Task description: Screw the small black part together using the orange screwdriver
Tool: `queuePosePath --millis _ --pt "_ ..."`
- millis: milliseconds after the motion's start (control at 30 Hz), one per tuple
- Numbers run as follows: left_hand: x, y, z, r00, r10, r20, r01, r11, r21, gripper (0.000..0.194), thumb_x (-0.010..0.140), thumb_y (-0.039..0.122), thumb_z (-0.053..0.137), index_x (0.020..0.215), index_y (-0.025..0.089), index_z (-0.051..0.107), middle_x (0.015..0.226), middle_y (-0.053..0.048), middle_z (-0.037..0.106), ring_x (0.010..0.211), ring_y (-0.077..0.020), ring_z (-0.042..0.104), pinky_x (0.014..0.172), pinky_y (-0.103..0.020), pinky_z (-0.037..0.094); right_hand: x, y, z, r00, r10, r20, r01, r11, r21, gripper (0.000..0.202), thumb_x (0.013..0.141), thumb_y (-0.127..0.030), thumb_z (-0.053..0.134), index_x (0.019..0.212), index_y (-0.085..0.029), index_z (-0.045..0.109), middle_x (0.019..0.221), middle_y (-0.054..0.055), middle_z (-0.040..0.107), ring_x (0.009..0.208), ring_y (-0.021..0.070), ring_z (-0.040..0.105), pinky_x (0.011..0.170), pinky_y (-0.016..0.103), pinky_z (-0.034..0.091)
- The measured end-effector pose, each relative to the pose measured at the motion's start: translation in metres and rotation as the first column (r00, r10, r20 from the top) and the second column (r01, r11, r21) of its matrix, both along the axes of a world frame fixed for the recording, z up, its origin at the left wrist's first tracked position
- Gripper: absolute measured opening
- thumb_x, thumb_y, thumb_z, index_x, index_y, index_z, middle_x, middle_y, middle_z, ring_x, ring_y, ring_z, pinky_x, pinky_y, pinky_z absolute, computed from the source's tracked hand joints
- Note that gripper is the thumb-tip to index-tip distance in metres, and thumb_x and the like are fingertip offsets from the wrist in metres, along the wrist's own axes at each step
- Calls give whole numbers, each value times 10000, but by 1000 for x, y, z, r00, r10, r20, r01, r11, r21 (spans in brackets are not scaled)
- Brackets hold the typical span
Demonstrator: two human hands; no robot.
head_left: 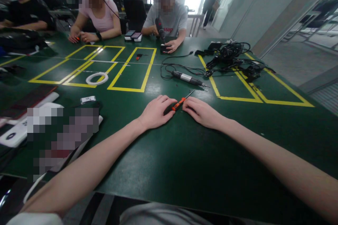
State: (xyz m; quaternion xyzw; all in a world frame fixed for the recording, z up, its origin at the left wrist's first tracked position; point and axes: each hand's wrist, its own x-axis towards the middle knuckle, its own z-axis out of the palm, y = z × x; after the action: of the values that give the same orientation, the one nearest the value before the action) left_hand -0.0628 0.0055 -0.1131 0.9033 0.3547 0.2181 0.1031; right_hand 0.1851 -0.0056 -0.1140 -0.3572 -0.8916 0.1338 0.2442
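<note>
My left hand (158, 111) is closed around the black handle of a screwdriver (179, 103) with orange parts. Its thin metal shaft points away to the upper right, low over the green table. Just right of the orange part, my right hand (200, 111) rests with curled fingers pressed together. Whatever lies within those fingers is hidden, and I cannot tell whether they touch the screwdriver. Beyond both hands lies a black and silver electric screwdriver (187, 78) with a cable, its bit pointing right.
Yellow tape rectangles (144, 74) mark the green table (148, 168). A white ring (97, 78) lies left of centre, phones and a white device (16, 135) nearer left. Tangled black cables (229, 56) lie at the right. Across the table, a person (169, 17) holds a power tool; others sit further left.
</note>
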Motion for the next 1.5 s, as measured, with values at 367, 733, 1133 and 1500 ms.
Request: queuePosePath --millis 367,733,1133,1500 --pt "0 0 -1 1000 -10 8 10 1000 4 321 987 299 578 1277 176 639 1175 -97 684 1105 -267 617 996 -445 547 5 15 2 992 126 13 -127 992 21 214 1047 -228 532 1004 -221 741 1059 97 726 1031 254 694 949 413 573" --pt "0 -2 2 1000 -3 1 3 1000 -13 313 987 310 558 1265 197 647 1167 -96 684 1084 -271 608 975 -459 553 4 -12 16 990 95 -103 -114 973 -200 180 1002 -292 622 906 -206 747 948 70 706 834 209 679 788 344 582" --pt "0 0 1 1000 -1 -2 1 1000 -9 303 993 268 528 1264 200 646 1162 -90 693 1097 -262 612 983 -437 545 -17 -8 6 997 -52 -61 43 990 -137 78 955 -209 691 908 -194 753 945 65 725 791 202 677 758 337 554" --pt "1 -1 2 1000 -8 1 8 1000 -20 317 977 257 540 1268 193 646 1169 -99 692 1099 -273 605 988 -457 546 -20 -13 12 993 -94 -73 77 976 -204 114 923 -153 633 820 -198 645 923 57 682 779 194 646 742 328 543"
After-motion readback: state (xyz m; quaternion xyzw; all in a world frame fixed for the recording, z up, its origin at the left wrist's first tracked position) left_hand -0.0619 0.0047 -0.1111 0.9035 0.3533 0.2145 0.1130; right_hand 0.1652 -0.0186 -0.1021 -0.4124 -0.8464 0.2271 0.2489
